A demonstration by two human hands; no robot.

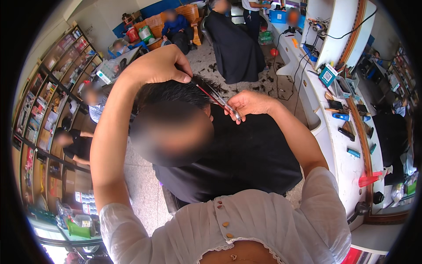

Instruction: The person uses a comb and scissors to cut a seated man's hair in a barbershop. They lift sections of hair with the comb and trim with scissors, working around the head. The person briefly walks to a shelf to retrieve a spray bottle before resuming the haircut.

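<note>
A seated person with short dark hair [174, 89] is before me under a black barber's cape [250, 148]. My right hand [249, 104] grips silver haircutting scissors [237, 115] by the handles beside this person's head. The blades point up and left along the hair. Above the head, my left hand [161, 66] bends downward, thumb and fingers pinched at one end of a thin dark-red strip [212, 97]. It looks like a comb seen edge-on, and it runs close along the scissors. My left fingertips are partly hidden.
On the right, a white counter [339, 155] bears a blue hair clipper [341, 116], brushes and cords below a mirror [392, 132]. Another caped person [234, 46] sits ahead, with cut hair on the floor [273, 79]. Shelves [49, 109] and seated people are on the left.
</note>
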